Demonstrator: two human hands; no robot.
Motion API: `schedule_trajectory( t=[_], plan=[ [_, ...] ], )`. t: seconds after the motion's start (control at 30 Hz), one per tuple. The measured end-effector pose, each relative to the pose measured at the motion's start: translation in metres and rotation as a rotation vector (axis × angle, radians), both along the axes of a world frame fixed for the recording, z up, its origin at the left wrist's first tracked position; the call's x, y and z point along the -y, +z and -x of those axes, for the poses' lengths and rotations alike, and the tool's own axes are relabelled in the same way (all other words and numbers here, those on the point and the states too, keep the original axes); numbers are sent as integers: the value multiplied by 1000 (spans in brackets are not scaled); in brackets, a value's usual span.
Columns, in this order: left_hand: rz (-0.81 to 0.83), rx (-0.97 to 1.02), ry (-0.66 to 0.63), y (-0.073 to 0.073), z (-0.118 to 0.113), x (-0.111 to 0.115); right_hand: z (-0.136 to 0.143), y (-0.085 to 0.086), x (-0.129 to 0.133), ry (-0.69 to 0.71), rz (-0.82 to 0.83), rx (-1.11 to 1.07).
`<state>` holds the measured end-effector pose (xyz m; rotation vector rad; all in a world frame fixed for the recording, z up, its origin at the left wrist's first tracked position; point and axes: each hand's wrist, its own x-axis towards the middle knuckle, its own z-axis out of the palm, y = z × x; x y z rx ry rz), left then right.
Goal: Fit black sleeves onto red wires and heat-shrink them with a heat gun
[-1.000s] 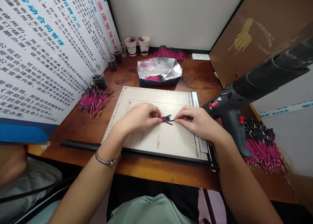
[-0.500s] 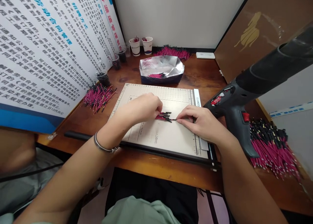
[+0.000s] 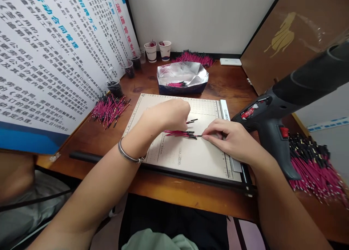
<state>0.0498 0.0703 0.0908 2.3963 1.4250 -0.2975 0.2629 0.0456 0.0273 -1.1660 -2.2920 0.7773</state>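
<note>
My left hand (image 3: 176, 113) is closed above the cream board of a paper trimmer (image 3: 196, 157). Black-tipped wires (image 3: 192, 121) stick out from under its fingers; the grip itself is hidden. Below it, a small bunch of magenta wires with black ends (image 3: 180, 133) lies on the board. To the right of this bunch, my right hand (image 3: 230, 135) pinches the dark end of a thin wire (image 3: 199, 135) between thumb and forefinger, close to the board's surface.
A heat gun (image 3: 280, 133) stands at the right, beside a large wire pile (image 3: 316, 166). Behind the board is a foil-lined box (image 3: 182, 89). More wires (image 3: 109, 110) lie left, near plastic cups (image 3: 115, 88). Paper cups (image 3: 165, 51) stand at the back.
My left hand has moved slightly right and away from the bunch, uncovering more of it; black wire ends now show at its fingers. My right hand keeps its pinch. The view has shifted a little.
</note>
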Motion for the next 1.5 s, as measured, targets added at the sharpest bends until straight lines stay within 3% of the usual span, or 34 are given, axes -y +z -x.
schedule_trajectory(
  t=[0.23,0.73,0.9,1.0,1.07,1.13,1.23,1.37,1.5],
  plan=[
    [82,172,-33,-6,8,-13,1,-1,1,-15,-14,1],
    [113,138,-43,-3,9,-5,4,-1,2,-55,22,-6],
    [121,155,1,-7,9,-7,4,-3,1,-65,16,-8],
    [128,161,30,-2,12,-10,4,-3,2,-69,19,-11],
    [120,187,80,7,26,-14,4,-3,2,-69,19,-12],
    [75,206,197,16,56,-16,4,-2,2,-70,16,-11],
    [-97,-50,524,24,118,-14,6,-1,1,-75,8,-8],
    [-122,-259,805,9,184,-3,7,0,2,-81,4,-5],
    [-174,-323,923,-13,205,2,8,1,2,-79,1,-7]
  ],
)
